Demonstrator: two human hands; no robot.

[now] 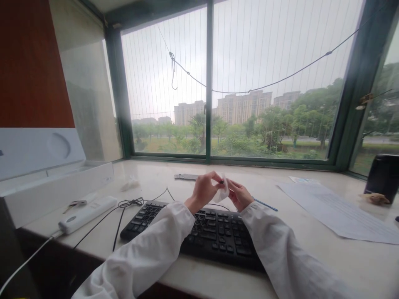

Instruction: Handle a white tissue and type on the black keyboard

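Observation:
My left hand (204,190) is raised over the black keyboard (215,232), its thumb and forefinger pinching a small black piece (221,182). What exactly that piece is, I cannot make out. Facing it, my right hand (241,196) has its fingers closed on a thin white tissue (223,190). The tissue lies bunched between the two hands and touches the fingers of both. Below, the keyboard rests on the pale desk top, partly covered by my white sleeves. A slim blue stick (265,204) lies just right of my right hand. Behind my left hand is a silver metal tool (185,177).
A white power strip (89,214) and a coiled black cable (131,202) lie at the left, by a white open box (62,187). Crumpled white material (130,185) lies nearby. Printed paper (339,211) and a dark upright object (382,178) stand right. A window closes off the back.

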